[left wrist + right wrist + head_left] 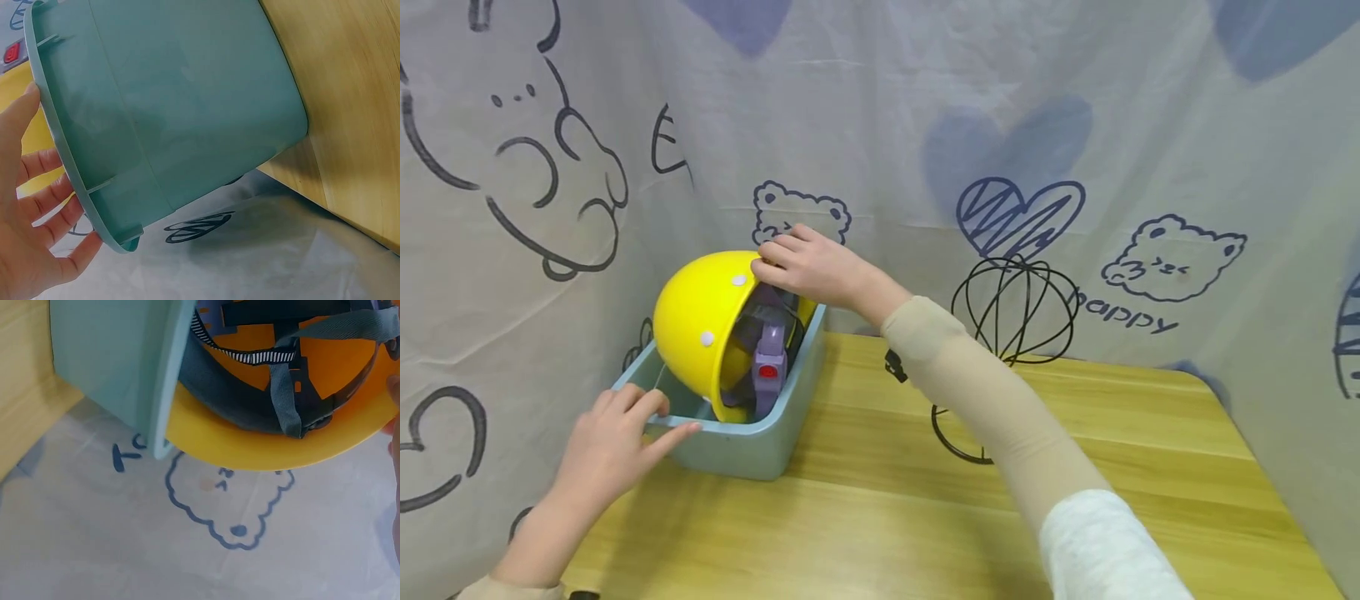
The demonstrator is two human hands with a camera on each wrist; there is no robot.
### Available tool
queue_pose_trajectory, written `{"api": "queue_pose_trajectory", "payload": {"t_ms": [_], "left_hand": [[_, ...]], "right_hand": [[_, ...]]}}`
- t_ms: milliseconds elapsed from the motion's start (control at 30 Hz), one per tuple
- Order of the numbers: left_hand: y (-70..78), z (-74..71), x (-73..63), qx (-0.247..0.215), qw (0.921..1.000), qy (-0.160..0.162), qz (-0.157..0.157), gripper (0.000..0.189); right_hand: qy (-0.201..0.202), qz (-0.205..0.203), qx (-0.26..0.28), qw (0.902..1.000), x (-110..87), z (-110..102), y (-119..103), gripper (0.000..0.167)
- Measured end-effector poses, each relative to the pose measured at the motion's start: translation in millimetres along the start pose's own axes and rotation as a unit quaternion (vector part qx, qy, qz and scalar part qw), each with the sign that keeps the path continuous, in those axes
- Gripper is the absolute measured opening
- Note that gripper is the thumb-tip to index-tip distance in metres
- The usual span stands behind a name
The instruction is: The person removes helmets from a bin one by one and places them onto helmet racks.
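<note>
Teal bin (737, 450) — helmet (696, 312) (tilted) inside

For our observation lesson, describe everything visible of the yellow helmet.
The yellow helmet has a plastic-looking dome with white studs; inside show grey straps and a purple fitting with a red patch. It lies tipped, partly inside the blue-green bin, opening rightward in the head view. The right hand holds its edge.

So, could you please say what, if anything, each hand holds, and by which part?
The right hand holds the yellow helmet by its upper edge; the left hand touches the rim of the blue bin, with no clear grip.
</note>
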State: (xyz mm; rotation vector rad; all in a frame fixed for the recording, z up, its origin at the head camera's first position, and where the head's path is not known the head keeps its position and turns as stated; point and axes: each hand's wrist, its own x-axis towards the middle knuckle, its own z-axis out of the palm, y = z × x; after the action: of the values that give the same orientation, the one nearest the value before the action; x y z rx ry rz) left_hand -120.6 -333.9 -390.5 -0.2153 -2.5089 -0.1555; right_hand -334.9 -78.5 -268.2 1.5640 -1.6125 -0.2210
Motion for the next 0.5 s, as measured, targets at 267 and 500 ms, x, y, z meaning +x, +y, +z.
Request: {"api": "queue_pose_trajectory", "payload": {"t_ms": [267,500], "left_hand": [[0.0,-1.3,3.7,0.002,0.9991,-0.031,-0.028,0.043],[-1.8,1.8,3.5,0.0,0.9987,-0.038,-0.035,0.044]], "right_hand": [[0.097,-0.03,-0.056,0.9932,-3.9,-7.1,18.4,0.02],[0.14,-0.04,-0.102,0.984,-9.9,-14.6,32.0,0.016]]}}
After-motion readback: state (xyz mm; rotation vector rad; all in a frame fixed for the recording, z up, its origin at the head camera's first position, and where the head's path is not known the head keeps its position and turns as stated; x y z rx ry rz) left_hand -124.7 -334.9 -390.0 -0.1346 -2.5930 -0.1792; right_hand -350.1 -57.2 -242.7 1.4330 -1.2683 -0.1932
